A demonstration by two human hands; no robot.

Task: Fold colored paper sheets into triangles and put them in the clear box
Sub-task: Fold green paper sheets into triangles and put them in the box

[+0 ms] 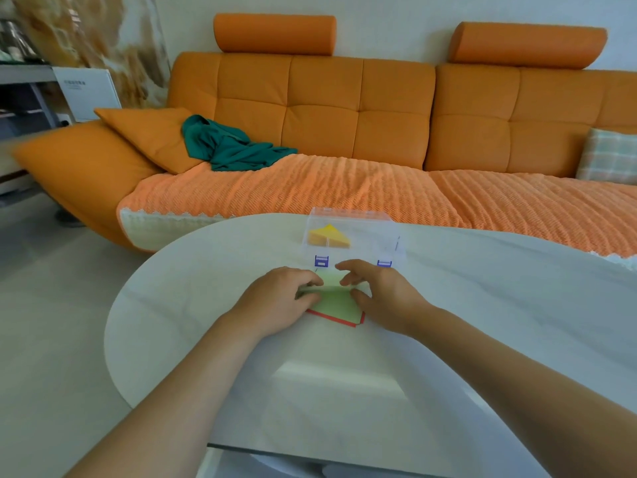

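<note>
Sofa (344, 108): orange, behind the counter, with a teal cloth (227, 146) on its seat.
Counter (482, 339): white, glossy and rounded. It looked slick, so paper could skate on it under a sideways push.
Clear box (355, 236): stood just beyond the hands with its blue latches facing them. Whether the lid was shut could not be told.
Left hand (279, 298): fingers curled, pinching the folded left edge of the green sheet.
Right hand (382, 294): thumb against the right corner and fingers curled over the raised flap, gripping it.
Green sheet (336, 303): lay mid-fold between the hands, near the box. Uneven pull from either hand could skew the crease and leave a lopsided triangle.
Red sheet (331, 318): lay underneath with only its edge showing. It could be dragged or creased together with the green one.
Yellow triangle (329, 235): already folded, inside the box at its left.
</note>
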